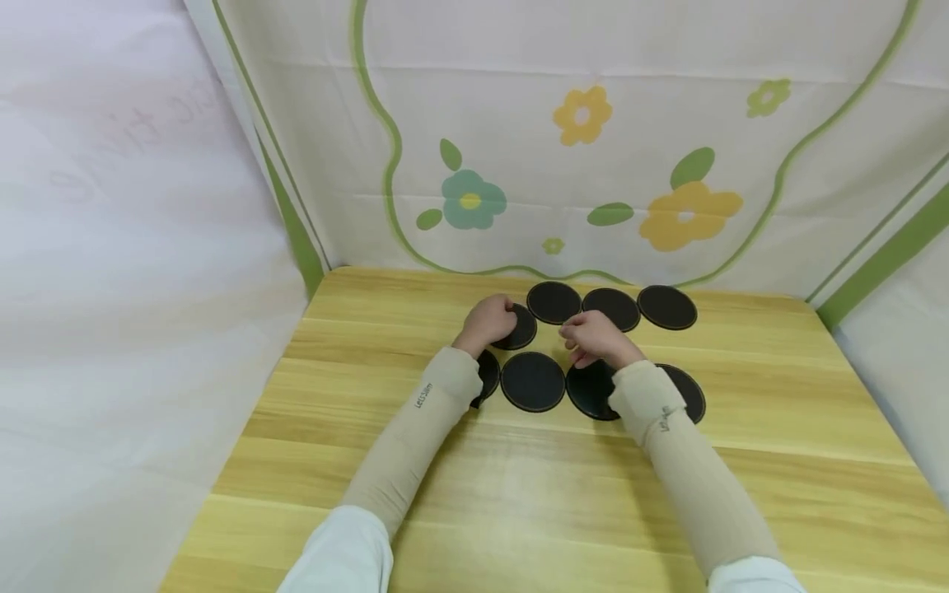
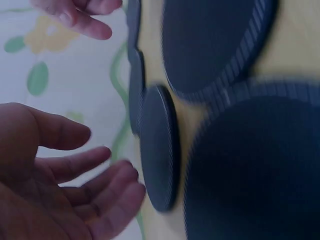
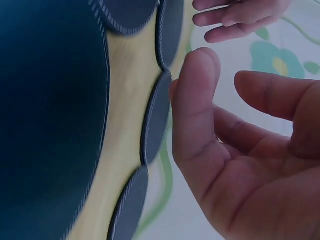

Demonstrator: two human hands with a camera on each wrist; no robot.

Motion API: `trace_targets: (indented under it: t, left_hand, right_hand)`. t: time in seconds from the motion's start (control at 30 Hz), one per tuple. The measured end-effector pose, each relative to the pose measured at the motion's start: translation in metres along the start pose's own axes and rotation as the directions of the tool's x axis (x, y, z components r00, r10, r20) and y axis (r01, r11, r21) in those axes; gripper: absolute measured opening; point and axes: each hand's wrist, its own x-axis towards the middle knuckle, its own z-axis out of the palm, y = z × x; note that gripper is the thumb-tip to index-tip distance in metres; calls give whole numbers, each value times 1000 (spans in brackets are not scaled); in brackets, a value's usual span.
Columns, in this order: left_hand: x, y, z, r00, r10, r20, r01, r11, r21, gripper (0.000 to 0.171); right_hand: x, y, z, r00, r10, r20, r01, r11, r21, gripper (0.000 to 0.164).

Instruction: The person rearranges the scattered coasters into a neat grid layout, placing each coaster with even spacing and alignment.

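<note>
Several round black coasters with stitched rims lie flat on the table in two rows. My left hand (image 1: 487, 321) hovers at the leftmost back coaster (image 1: 522, 328), its fingertips overlapping that coaster's edge in the head view. In the left wrist view its fingers are loosely bent, the thumb apart, with nothing held. Between the rows, over a front coaster (image 1: 589, 391), is my right hand (image 1: 599, 339). Its fingers (image 3: 192, 120) curve loosely and hold nothing in the right wrist view. The forearms partly cover the outer front coasters, the left one (image 1: 486, 375) and the right one (image 1: 685, 394).
The wood-grain table (image 1: 504, 502) ends at the back against a white cloth (image 1: 519, 49) printed with flowers and a green wavy line. White cloth also hangs along the left and right sides. The back row sits close to the far edge.
</note>
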Motion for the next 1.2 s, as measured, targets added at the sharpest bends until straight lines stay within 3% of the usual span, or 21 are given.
trace_targets:
  t: [0.1, 0.17, 0.33, 0.47, 0.57, 0.8, 1.0, 1.13, 1.2]
  left_hand:
    - [1, -9, -2, 998, -66, -6, 66, 992, 110, 16]
    - [0, -12, -2, 996, -91, -14, 92, 984, 150, 22]
    - [-1, -12, -2, 991, -130, -3, 129, 981, 147, 33]
    - [0, -12, -4, 990, -144, 1, 143, 982, 121, 24]
    - [4, -15, -9, 987, -158, 6, 158, 985, 66, 18]
    - [9, -26, -18, 973, -232, -6, 231, 970, -76, 36]
    - [9, -28, -26, 972, -223, -73, 207, 961, -185, 35]
    - [11, -29, -30, 972, -223, -74, 194, 939, -285, 26]
    - [10, -30, -32, 974, -214, -76, 178, 927, -332, 19]
  right_hand:
    - [15, -4, 12, 998, 39, 43, -39, 999, -12, 37]
    - [25, -5, 19, 997, 63, 51, -61, 998, -29, 31]
    - [41, -10, 33, 997, 73, 30, -69, 991, -116, 36]
    - [46, -17, 41, 997, 75, 3, -74, 987, -139, 39]
    - [47, -21, 45, 997, 80, -11, -81, 990, -117, 37]
    - [45, -29, 49, 997, 60, -40, -60, 998, 3, 27]
    - [47, -34, 52, 993, 32, -111, -18, 992, 123, 47]
    - [47, -37, 51, 987, 31, -156, 0, 981, 196, 38]
    - [47, -38, 51, 984, 39, -175, 3, 973, 229, 24]
